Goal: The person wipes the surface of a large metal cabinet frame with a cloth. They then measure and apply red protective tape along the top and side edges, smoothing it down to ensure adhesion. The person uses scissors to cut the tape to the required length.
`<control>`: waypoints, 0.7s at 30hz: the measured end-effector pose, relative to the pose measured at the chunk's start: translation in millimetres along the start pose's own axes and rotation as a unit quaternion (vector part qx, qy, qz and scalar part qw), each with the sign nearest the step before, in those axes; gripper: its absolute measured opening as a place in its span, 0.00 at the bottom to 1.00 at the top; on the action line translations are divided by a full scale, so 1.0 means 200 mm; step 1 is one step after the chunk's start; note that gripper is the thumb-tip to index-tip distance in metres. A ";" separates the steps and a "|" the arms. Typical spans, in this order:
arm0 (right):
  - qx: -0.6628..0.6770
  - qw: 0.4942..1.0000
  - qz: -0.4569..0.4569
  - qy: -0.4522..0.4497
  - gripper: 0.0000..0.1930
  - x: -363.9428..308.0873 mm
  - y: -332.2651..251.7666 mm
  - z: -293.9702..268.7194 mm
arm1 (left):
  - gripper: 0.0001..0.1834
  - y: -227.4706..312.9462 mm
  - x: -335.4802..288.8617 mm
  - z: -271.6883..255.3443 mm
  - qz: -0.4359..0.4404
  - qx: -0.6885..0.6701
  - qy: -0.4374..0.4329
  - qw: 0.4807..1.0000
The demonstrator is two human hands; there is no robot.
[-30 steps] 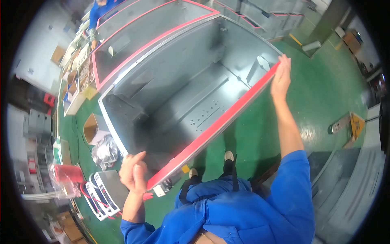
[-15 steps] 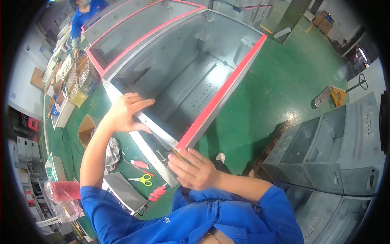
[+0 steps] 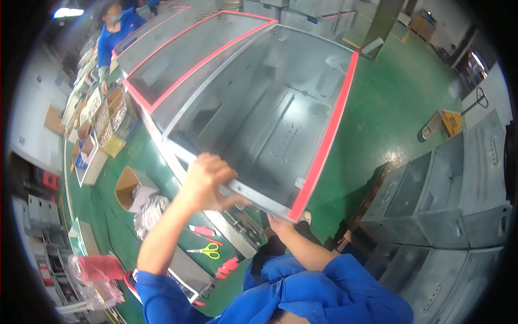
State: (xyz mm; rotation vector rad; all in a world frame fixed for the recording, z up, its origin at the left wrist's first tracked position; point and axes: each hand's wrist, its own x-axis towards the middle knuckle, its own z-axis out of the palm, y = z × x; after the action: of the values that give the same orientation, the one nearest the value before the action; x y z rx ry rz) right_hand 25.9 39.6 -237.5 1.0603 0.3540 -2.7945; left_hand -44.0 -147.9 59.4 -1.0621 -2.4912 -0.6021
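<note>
A large open grey metal cabinet (image 3: 259, 198) lies in front of me, its hollow side up. Red tape (image 3: 330, 127) runs along its right rim. My left hand (image 3: 208, 183) is closed over the near rim, thumb stretched along the edge. Under the near right corner my right hand (image 3: 281, 224) holds the cabinet from below, its fingers mostly hidden by the metal. Beneath the near edge, a pale rail-like support (image 3: 237, 235) shows. To the left stand more grey cabinets (image 3: 178, 56) with red-taped rims.
Yellow-green scissors (image 3: 208, 250) and red tape scraps (image 3: 227, 267) lie at lower left, near a cardboard box (image 3: 128, 187). Divided bins of small parts (image 3: 112, 119) stand farther left. A co-worker (image 3: 116, 32) is at far left. Grey cabinets (image 3: 410, 189) are stacked at right, below a pallet jack (image 3: 449, 124).
The cabinet's near end has swung right and its near edge now stands off the support. My left hand moved right with the rim; my right hand went from the corner's outside to underneath.
</note>
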 end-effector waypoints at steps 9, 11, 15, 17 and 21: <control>-0.025 0.997 -0.005 0.072 0.27 -0.16 -0.23 -0.20 | 0.25 0.37 0.04 0.14 -0.058 0.031 0.008 0.998; -0.028 0.996 0.006 0.083 0.27 -0.20 -0.26 -0.26 | 0.25 0.38 0.04 0.13 -0.065 0.037 0.004 0.997; -0.022 0.995 0.013 0.092 0.27 -0.21 -0.27 -0.30 | 0.26 0.39 0.05 0.13 -0.061 0.044 0.001 0.997; -0.012 0.996 0.018 0.088 0.27 -0.18 -0.26 -0.27 | 0.26 0.40 0.05 0.13 -0.061 0.048 0.001 0.997; 0.015 0.996 0.025 0.079 0.28 -0.09 -0.18 -0.17 | 0.26 0.40 0.04 0.13 -0.062 0.055 0.010 0.996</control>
State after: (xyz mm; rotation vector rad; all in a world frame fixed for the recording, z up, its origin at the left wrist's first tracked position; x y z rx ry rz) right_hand 53.2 82.9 -243.5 1.2831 0.2971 -2.6869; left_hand 5.4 -80.2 61.4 -0.8617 -2.5560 -0.5018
